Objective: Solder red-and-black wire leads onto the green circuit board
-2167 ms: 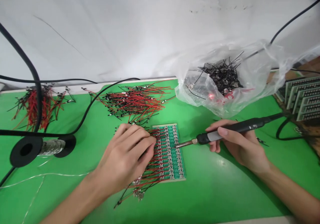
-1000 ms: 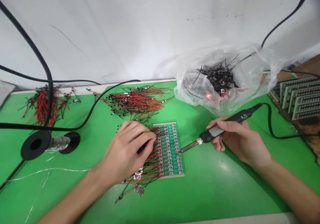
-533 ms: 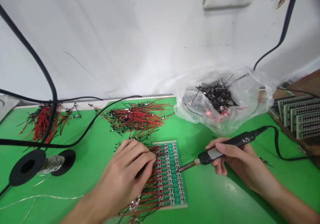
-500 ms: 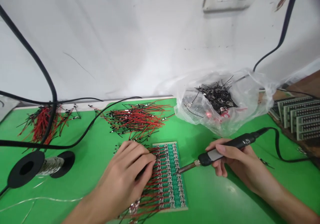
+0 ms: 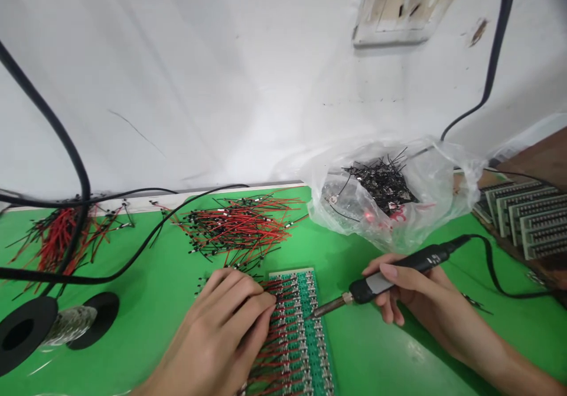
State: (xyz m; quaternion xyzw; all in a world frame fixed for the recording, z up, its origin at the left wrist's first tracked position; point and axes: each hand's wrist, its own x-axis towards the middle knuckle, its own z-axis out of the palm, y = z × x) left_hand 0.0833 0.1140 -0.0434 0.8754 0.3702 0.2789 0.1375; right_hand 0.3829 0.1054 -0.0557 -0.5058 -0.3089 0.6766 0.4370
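My right hand [image 5: 410,290] grips a black-and-grey soldering iron [image 5: 398,271], its metal tip pointing left over the green circuit board [image 5: 321,340]. I cannot tell whether the tip touches the board. Rows of small solder joints and silvery parts cover this board, and many red wires [image 5: 270,349] run off its left side. At the upper left of the board, my left hand [image 5: 221,325] is closed in a pinch on a wire, mostly hidden by the fingertips. The board's bottom end runs out of view.
Piles of red and black wires [image 5: 239,225] lie behind the board and at far left. A solder spool [image 5: 73,325] stands left, under black cables. At back right sit a clear plastic bag [image 5: 319,207] of black-wired parts and a row of upright boards [image 5: 544,222].
The view has tilted upward, so everything on the table sits lower in it. The iron's tip has shifted slightly up and left over the board. My left hand keeps its pinch.
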